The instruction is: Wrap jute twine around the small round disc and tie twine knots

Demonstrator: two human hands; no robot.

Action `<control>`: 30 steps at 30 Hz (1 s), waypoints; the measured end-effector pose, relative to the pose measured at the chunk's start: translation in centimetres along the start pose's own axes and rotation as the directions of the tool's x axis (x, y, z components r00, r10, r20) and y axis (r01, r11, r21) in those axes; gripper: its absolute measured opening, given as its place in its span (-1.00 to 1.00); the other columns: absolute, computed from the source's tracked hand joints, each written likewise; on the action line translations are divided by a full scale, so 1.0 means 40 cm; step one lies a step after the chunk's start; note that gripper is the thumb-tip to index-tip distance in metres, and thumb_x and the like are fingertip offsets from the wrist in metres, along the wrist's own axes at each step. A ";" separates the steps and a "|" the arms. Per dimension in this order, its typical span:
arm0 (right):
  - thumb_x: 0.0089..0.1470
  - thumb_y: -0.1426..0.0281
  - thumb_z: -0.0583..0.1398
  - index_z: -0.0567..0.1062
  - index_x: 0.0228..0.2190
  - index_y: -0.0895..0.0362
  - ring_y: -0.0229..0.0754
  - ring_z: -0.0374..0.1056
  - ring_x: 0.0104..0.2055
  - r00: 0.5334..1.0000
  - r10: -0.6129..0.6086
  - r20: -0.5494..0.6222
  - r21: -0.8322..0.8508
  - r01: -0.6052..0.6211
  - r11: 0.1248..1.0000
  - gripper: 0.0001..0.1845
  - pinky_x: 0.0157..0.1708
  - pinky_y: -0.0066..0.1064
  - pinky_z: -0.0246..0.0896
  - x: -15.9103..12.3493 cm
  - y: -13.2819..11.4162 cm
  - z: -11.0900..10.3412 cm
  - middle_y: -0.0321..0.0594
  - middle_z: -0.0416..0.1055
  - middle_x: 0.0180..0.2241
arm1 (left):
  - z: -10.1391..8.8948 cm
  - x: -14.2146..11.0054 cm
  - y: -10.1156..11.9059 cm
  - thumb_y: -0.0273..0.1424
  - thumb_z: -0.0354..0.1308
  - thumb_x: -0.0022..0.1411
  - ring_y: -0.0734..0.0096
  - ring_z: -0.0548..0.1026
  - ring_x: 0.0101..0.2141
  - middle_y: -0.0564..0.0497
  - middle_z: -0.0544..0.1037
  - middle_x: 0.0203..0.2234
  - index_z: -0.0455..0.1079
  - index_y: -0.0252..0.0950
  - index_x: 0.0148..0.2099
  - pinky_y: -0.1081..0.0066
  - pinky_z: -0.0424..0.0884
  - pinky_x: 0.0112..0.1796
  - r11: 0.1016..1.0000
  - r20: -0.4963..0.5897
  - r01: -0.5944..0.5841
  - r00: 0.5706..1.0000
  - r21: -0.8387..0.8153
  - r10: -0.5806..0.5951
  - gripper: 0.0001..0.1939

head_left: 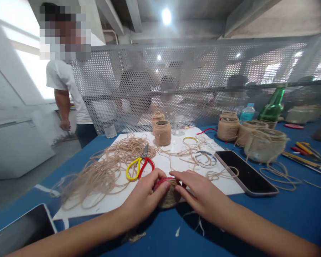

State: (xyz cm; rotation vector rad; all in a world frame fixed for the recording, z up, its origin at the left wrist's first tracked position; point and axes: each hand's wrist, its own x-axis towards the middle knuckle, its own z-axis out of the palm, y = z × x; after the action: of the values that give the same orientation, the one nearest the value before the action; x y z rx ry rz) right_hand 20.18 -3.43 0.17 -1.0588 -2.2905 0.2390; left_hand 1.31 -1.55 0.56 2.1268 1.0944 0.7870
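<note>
A small jar wrapped in twine (169, 200), with a red band round its top, is at the near edge of the white paper. My left hand (147, 191) grips its left side, thumb and fingers closed over the red band. On the other side, my right hand (196, 187) closes its fingertips on the jar's upper right edge. My fingers partly hide the rim. Just beyond my left hand lie scissors (142, 165) with one yellow and one red handle. A loose heap of twine (96, 178) spreads over the paper to the left.
Twine-wrapped jars (163, 134) stand at the back, with a clear glass jar (179, 125) beside them. At right are a phone (246, 173), a glass jar with twine (264, 146) and a green bottle (273, 103). Another phone (24, 226) lies near left. A person (69, 89) stands beyond the table.
</note>
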 end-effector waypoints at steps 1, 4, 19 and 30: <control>0.13 0.45 0.01 0.30 -0.05 0.20 -0.13 0.26 -0.17 1.000 0.001 -0.004 -0.004 -0.001 1.000 -0.68 -0.16 -0.26 0.21 -0.001 0.001 0.001 -0.11 0.40 -0.19 | 0.001 0.000 -0.002 -0.28 -0.07 0.25 0.51 0.23 -0.50 0.14 0.30 -0.54 0.21 -0.28 -0.32 0.50 0.14 -0.46 1.000 -0.006 0.009 1.000 -0.022 -0.009 -0.82; 0.14 0.44 0.01 0.28 -0.03 0.19 -0.15 0.27 -0.15 1.000 -0.004 -0.015 -0.021 0.003 1.000 -0.65 -0.13 -0.26 0.21 -0.003 0.002 0.001 -0.11 0.39 -0.16 | 0.003 -0.003 -0.009 -0.24 -0.09 0.25 0.53 0.22 -0.53 0.15 0.25 -0.58 0.18 -0.27 -0.32 0.51 0.14 -0.48 0.993 -0.016 0.033 0.999 -0.113 -0.035 -0.80; 0.16 0.44 -0.04 0.25 -0.01 0.23 -0.12 0.28 -0.11 0.997 -0.022 -0.076 -0.122 0.012 0.992 -0.65 -0.11 -0.24 0.22 -0.004 0.016 -0.002 -0.07 0.37 -0.11 | 0.002 0.007 -0.014 -0.26 -0.07 0.24 0.56 0.17 -0.53 0.16 0.19 -0.56 0.15 -0.27 -0.34 0.55 0.12 -0.50 0.929 -0.084 0.046 0.993 -0.366 -0.082 -0.81; 0.16 0.41 -0.03 0.21 0.01 0.21 -0.15 0.28 -0.10 0.996 0.011 -0.085 -0.045 -0.015 0.999 -0.63 -0.11 -0.27 0.21 -0.004 0.005 -0.005 -0.07 0.36 -0.10 | 0.006 0.006 -0.020 -0.23 -0.02 0.21 0.54 0.25 -0.49 0.13 0.27 -0.52 0.14 -0.28 -0.30 0.52 0.19 -0.44 0.842 -0.037 0.057 0.995 -0.536 -0.090 -0.78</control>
State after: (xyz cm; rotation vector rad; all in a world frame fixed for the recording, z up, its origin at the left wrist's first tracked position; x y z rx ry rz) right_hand 20.51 -3.43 0.16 -1.0866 -2.2232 0.1456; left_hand 1.21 -1.04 -0.13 1.5871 0.8502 0.9917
